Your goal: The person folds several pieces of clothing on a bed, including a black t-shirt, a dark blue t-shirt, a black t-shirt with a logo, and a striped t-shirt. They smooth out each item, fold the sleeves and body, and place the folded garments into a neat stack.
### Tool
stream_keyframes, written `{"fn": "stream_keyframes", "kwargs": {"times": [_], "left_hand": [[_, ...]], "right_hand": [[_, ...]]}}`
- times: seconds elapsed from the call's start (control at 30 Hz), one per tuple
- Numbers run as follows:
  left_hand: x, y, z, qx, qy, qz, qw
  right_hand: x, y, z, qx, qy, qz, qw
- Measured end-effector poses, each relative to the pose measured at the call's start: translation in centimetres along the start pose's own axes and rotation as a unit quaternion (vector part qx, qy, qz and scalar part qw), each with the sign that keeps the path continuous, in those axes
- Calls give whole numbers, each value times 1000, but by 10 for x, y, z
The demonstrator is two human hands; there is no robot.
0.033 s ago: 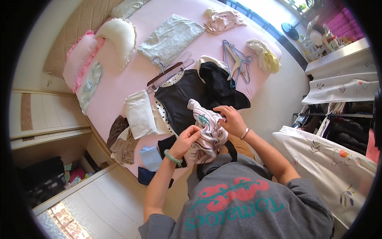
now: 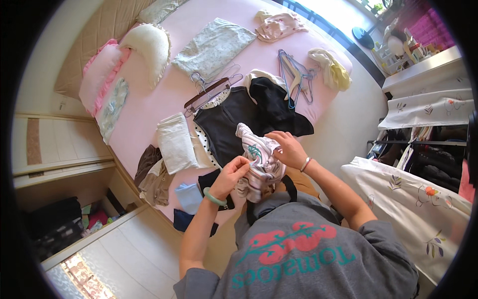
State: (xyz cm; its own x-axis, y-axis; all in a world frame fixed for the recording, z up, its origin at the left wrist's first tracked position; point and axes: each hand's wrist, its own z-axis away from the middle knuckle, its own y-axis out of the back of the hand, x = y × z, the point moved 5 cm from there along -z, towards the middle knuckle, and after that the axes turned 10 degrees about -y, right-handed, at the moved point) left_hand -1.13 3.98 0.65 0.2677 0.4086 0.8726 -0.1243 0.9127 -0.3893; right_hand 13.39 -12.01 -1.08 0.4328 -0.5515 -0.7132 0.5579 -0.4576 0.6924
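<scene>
Both hands, left [image 2: 233, 174] & right [image 2: 288, 148], are pinched on the striped shirt [image 2: 260, 160] w/ nothing under it; loosen up and it'll slump, imo.

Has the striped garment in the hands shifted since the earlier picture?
No. The striped garment sits at the same spot over the black top on the pink bed, gripped by the left hand and the right hand.

Garment [image 2: 259, 162] is seen striped pink/white w/ teal print. Bed sheet [image 2: 149, 99] is pink; dress [image 2: 226, 122] black w/ dotted trim.
</scene>
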Motion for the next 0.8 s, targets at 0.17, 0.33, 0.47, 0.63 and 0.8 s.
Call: {"fn": "stream_keyframes", "kwargs": {"times": [0.17, 0.33, 0.47, 0.63, 0.8], "left_hand": [[47, 21, 9, 78, -46, 57, 994], [69, 46, 18, 143, -99, -35, 984], [66, 93, 24, 240, -115, -287, 920], [81, 62, 12, 279, -225, -521, 775], [70, -18, -21, 219, -334, -536, 743]], "right_hand": [[2, -41, -9, -132, -14, 69, 989], [-2, -40, -23, -19, 9, -108, 994], [-17, -15, -30, -20, -133, -431, 892], [-76, 16, -28, -43, -74, -333, 939], [-96, 21, -31, 17, -17, -208, 978]]}}
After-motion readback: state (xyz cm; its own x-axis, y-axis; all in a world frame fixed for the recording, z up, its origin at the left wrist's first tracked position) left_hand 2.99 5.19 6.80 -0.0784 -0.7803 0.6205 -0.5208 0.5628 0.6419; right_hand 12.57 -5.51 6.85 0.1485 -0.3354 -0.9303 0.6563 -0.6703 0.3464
